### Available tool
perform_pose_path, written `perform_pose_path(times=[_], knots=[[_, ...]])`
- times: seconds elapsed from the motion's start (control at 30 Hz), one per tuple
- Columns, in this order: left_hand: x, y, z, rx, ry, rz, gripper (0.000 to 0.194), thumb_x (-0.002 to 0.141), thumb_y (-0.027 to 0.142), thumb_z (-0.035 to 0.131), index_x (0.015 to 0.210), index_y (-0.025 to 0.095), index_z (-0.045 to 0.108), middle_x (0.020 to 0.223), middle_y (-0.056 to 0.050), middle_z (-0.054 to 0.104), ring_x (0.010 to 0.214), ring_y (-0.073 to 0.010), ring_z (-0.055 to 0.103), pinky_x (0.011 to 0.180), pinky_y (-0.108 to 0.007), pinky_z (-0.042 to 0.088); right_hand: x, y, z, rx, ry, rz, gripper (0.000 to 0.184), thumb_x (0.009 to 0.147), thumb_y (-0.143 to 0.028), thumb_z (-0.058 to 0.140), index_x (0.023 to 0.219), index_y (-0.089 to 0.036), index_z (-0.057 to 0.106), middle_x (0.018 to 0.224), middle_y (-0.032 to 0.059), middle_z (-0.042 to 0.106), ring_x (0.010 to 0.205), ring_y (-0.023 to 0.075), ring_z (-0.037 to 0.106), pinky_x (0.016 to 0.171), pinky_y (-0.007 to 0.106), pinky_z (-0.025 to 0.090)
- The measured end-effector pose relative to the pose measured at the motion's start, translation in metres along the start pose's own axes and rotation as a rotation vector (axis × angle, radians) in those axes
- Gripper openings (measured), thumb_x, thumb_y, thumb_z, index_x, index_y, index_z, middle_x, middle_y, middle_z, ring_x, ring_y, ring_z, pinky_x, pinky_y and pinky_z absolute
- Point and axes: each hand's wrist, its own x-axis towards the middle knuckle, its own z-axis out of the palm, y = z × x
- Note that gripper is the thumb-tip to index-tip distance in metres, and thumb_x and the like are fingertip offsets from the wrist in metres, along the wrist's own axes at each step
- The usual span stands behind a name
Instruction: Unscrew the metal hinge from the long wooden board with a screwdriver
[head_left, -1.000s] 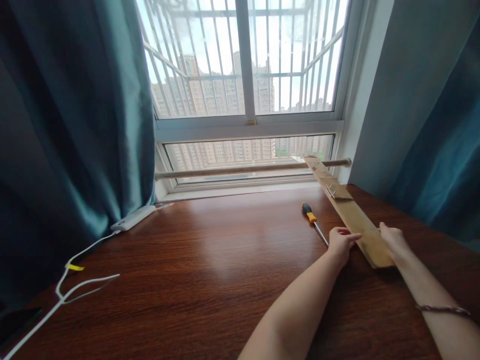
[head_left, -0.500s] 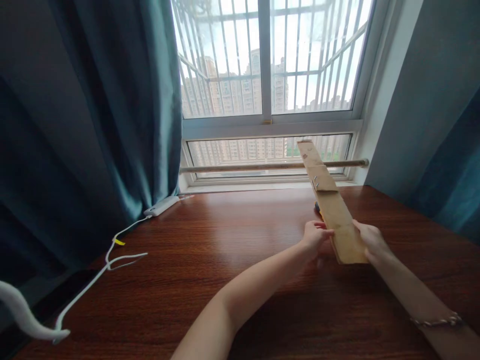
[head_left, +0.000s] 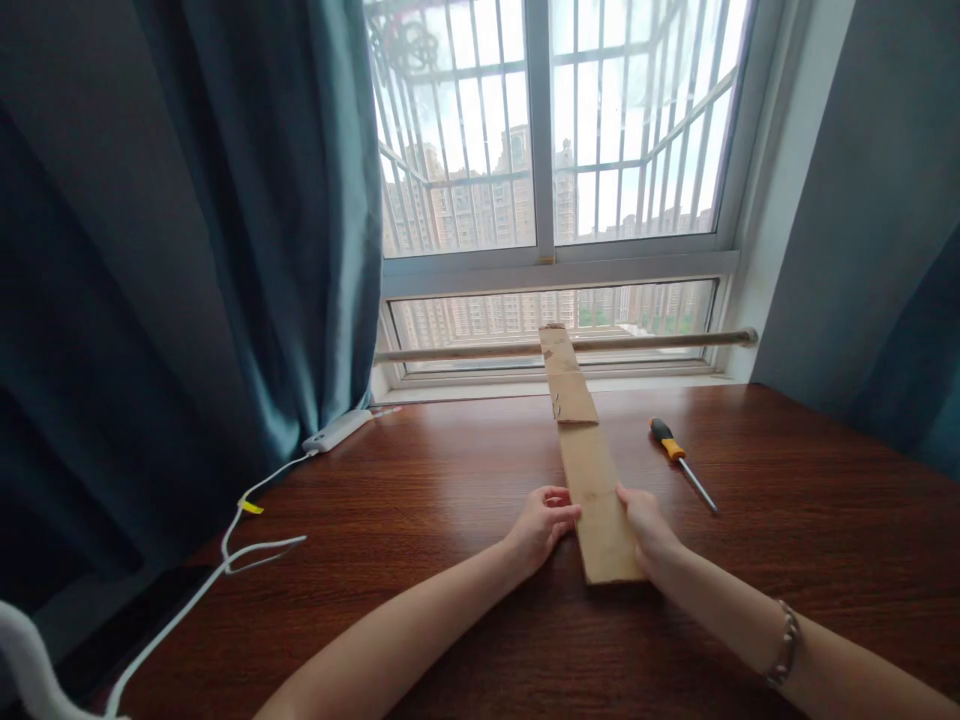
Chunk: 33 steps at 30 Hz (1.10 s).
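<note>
Pointing to twelve o'clock over the table (head_left: 450, 450), the long cardboard strip (head_left: 596, 480) is pinched by the left hand (head_left: 541, 522) at nine and the right hand (head_left: 651, 525) at three, and might bend if its far end droops.

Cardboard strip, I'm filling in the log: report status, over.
Left hand gripping left edge, right hand gripping right edge. Cardboard strip between them, far end pointing forward. Screwdriver on table, right of strip, not touching.

Left hand (head_left: 544, 527) curled, right hand (head_left: 649, 530) clasping; apart
</note>
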Motion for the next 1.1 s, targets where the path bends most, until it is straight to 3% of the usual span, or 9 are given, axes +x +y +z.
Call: perform_pose_path(times=[0.13, 0.37, 0.57, 0.83, 0.9, 1.0, 1.1], knots=[[0.001, -0.007, -0.005, -0.039, -0.028, -0.003, 0.047, 0.039, 0.013, 0.088, 0.074, 0.012, 0.055, 0.074, -0.007, 0.064, 0.073, -0.0194, 0.064, 0.078, -0.034, 0.051, -0.007, -0.007, 0.006, 0.176, 0.202, 0.259, 0.022, 0.077, -0.036, 0.055, 0.068, -0.017, 0.061, 0.054, 0.0069, 0.065, 0.055, 0.0242, 0.066, 0.051, 0.033, 0.053], [0.002, -0.008, -0.006, -0.017, -0.061, -0.028, 0.045, 0.042, 0.014, 0.087, 0.075, 0.012, 0.057, 0.075, -0.008, 0.066, 0.075, -0.0188, 0.064, 0.081, -0.034, 0.049, -0.011, -0.014, 0.008, 0.225, 0.332, 0.308, 0.017, 0.082, -0.02, 0.052, 0.065, -0.018, 0.053, 0.052, 0.0017, 0.063, 0.047, 0.0176, 0.06, 0.051, 0.029, 0.049], [-0.002, -0.004, -0.003, 0.003, -0.054, -0.032, 0.041, 0.043, 0.013, 0.086, 0.074, 0.012, 0.059, 0.076, -0.008, 0.067, 0.077, -0.0177, 0.064, 0.082, -0.032, 0.049, -0.01, -0.008, 0.004, 0.167, 0.365, 0.274, 0.016, 0.082, -0.022, 0.054, 0.067, -0.018, 0.054, 0.057, 0.001, 0.063, 0.052, 0.0164, 0.06, 0.055, 0.027, 0.048], [-0.006, -0.001, -0.001, 0.039, -0.057, -0.011, 0.037, 0.046, 0.014, 0.085, 0.075, 0.011, 0.062, 0.08, -0.009, 0.067, 0.08, -0.0185, 0.064, 0.085, -0.033, 0.048, -0.006, 0.006, -0.002, 0.091, 0.248, 0.23, 0.017, 0.078, -0.036, 0.054, 0.074, -0.019, 0.054, 0.07, 0.0059, 0.067, 0.065, 0.0212, 0.064, 0.062, 0.031, 0.05], [-0.007, 0.0, -0.003, 0.073, -0.058, -0.016, 0.036, 0.047, 0.015, 0.084, 0.076, 0.011, 0.062, 0.081, -0.01, 0.067, 0.082, -0.0195, 0.064, 0.088, -0.035, 0.047, -0.006, 0.008, -0.003, 0.064, 0.224, 0.192, 0.023, 0.075, -0.042, 0.054, 0.079, -0.019, 0.055, 0.079, 0.0088, 0.068, 0.074, 0.024, 0.065, 0.066, 0.033, 0.051], [-0.003, 0.004, -0.009, 0.197, -0.062, -0.015, 0.034, 0.052, 0.018, 0.083, 0.079, 0.012, 0.063, 0.087, -0.012, 0.067, 0.086, -0.0218, 0.063, 0.09, -0.038, 0.047, 0.002, 0.0, -0.007, -0.039, 0.326, 0.059, 0.037, 0.069, -0.043, 0.057, 0.095, -0.017, 0.054, 0.106, 0.0143, 0.064, 0.096, 0.027, 0.063, 0.078, 0.034, 0.051], [0.014, 0.018, -0.011, 0.413, 0.009, 0.127, 0.038, 0.058, 0.023, 0.079, 0.09, 0.012, 0.061, 0.101, -0.015, 0.064, 0.092, -0.0258, 0.062, 0.087, -0.042, 0.048, 0.023, -0.022, -0.009, -0.122, 0.406, -0.094, 0.052, 0.066, -0.037, 0.057, 0.112, -0.014, 0.049, 0.124, 0.017, 0.055, 0.111, 0.0256, 0.056, 0.09, 0.032, 0.046]])
